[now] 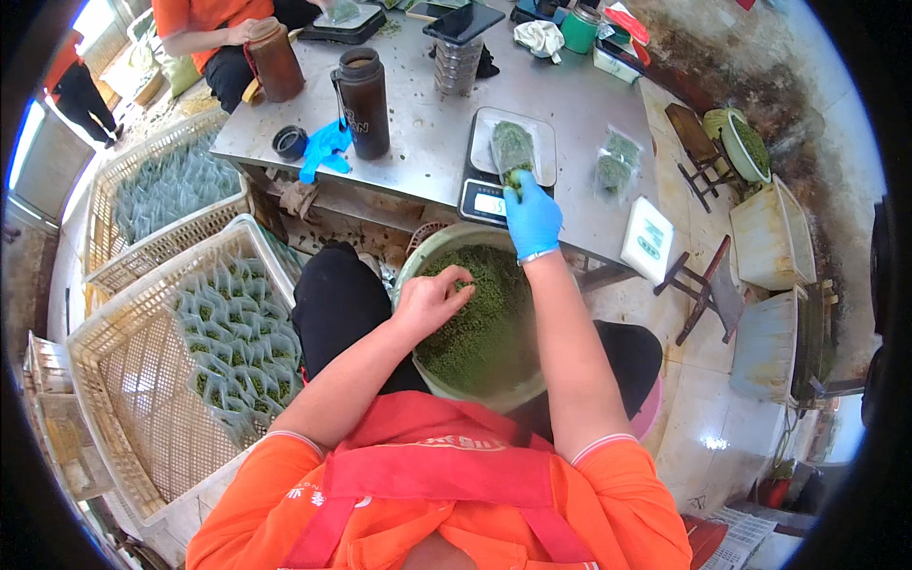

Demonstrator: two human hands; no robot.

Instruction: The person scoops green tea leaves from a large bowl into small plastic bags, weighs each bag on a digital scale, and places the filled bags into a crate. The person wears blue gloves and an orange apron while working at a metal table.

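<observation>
My right hand (533, 220), in a blue glove, is closed on the near, mouth end of a clear plastic bag (513, 147). Small green leaf-like pieces fill the bag, which lies on the pan of a digital scale (483, 201) with a lit display. Bare, my left hand (435, 300) hovers over a large round tub (410, 269) between my knees. Its fingers are curled together, and whatever they hold is too small to make out. Loose green pieces (465, 332) heap up inside the tub.
On the metal table (418, 142) stand a dark bottle (364, 104), a blue glove (326, 150) and another filled bag (617, 161). A white box (648, 239) sits at its right edge. At left, a crate (142, 408) holds many filled bags. Another person (214, 38) works across the table.
</observation>
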